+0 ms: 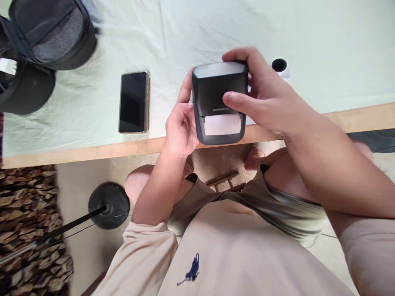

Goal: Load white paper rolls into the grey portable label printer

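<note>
Both hands grasp a small dark printer above the bench edge.

The right hand (262,92) clasps the printer (219,102) from its far side, fingers over the top and thumb across the front, while the left hand (182,123) grips the opposite side. A white paper strip (222,124) shows at the printer's slot, just below the right thumb. Beyond the right hand stands a small white roll (280,67); well left of the left hand a phone (134,102) lies flat on the bench (308,33), and farther off sits a black case (46,45).

A phone (134,102) lies on the table (308,33), left of the printer (219,102) (bag (46,45) farther left).
</note>
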The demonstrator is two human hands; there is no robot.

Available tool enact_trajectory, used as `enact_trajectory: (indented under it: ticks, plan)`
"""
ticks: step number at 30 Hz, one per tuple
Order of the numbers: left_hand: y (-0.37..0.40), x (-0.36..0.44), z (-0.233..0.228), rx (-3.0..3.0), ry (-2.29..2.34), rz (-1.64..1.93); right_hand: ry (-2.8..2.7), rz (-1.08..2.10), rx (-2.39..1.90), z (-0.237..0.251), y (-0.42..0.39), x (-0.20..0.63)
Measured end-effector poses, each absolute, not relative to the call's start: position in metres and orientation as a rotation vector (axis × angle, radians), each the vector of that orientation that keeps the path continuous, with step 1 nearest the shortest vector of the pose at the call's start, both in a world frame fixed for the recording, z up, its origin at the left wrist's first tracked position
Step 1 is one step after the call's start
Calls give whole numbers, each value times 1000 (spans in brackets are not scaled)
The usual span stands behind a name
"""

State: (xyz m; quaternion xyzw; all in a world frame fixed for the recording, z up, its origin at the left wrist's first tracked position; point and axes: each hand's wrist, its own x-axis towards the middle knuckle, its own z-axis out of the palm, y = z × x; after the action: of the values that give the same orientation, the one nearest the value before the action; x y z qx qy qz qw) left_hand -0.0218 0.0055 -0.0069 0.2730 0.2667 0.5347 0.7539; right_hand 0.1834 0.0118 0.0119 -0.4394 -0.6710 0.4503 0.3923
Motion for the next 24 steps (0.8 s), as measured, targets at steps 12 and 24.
enact_trajectory:
  ticks: [12, 24]
  plan:
    - [12, -19, -9, 560, 711, 1169, -1820, 1051, -1076, 23, 7, 195]
    - [13, -19, -13, 608, 861, 1011, -1625, 414, -1130, 46, -4, 172]
